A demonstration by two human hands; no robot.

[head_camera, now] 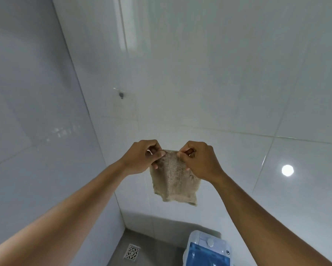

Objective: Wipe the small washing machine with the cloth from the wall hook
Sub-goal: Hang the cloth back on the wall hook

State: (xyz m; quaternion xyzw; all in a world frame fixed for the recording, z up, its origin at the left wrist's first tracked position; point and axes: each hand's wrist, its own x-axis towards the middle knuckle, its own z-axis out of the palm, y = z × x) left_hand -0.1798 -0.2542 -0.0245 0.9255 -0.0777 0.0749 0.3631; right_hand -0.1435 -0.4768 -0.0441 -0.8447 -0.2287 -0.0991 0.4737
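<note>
A small beige woven cloth [173, 179] hangs in mid-air in front of the white tiled wall. My left hand [142, 157] pinches its top left corner and my right hand [198, 160] pinches its top right corner, so the cloth droops below both. Up and to the left, the small metal wall hook [121, 95] is bare. The small washing machine [208, 250], white with a blue translucent lid and a round knob, stands on the floor at the bottom, partly behind my right forearm.
White glossy wall tiles fill the view, meeting in a corner at the left. A square floor drain grate [132, 252] sits in the grey floor left of the machine. A lamp's reflection [287, 170] glints on the right wall.
</note>
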